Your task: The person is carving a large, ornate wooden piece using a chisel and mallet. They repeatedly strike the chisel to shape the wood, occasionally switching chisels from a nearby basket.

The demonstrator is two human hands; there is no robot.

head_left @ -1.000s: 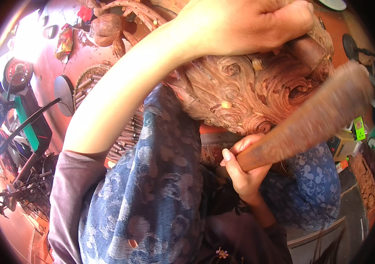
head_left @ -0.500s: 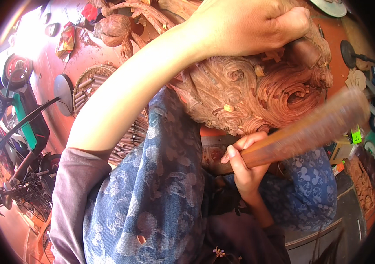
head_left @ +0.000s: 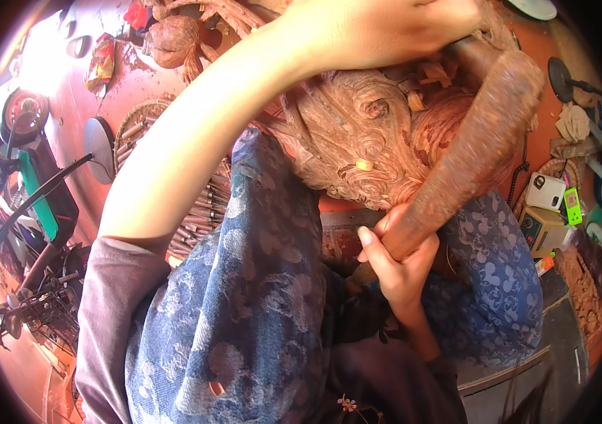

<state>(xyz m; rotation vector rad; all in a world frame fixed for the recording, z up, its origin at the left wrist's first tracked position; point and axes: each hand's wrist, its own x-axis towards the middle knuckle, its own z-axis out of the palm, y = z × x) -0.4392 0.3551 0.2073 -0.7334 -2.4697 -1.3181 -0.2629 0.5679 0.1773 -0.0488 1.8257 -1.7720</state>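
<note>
A large carved piece of wood (head_left: 347, 134), covered in swirling grain and curls, lies in front of my knees. My right hand (head_left: 403, 265) is wrapped round the narrow end of a wooden mallet (head_left: 474, 145), whose thick, worn end points up to the far right. Over the carving's far side, my left hand (head_left: 400, 32) is closed in a fist. A brown rounded tool handle (head_left: 476, 55) sticks out below that fist, its end beside the mallet's thick end; whether they touch I cannot tell. The tool's blade is hidden. A small pale wood chip (head_left: 364, 165) rests on the carving.
A round basket (head_left: 128, 134) and several wooden-handled tools (head_left: 205, 219) lie left, partly behind my left arm. Further left stands a bicycle (head_left: 39, 283). A white phone (head_left: 545, 191) sits on a small box (head_left: 542, 230) at right. Gnarled wood (head_left: 174, 42) lies at the far left.
The mallet has swung up and leftward, from pointing right to standing steeper, its thick end now near the tool handle. My left fist has shifted slightly up and left.
</note>
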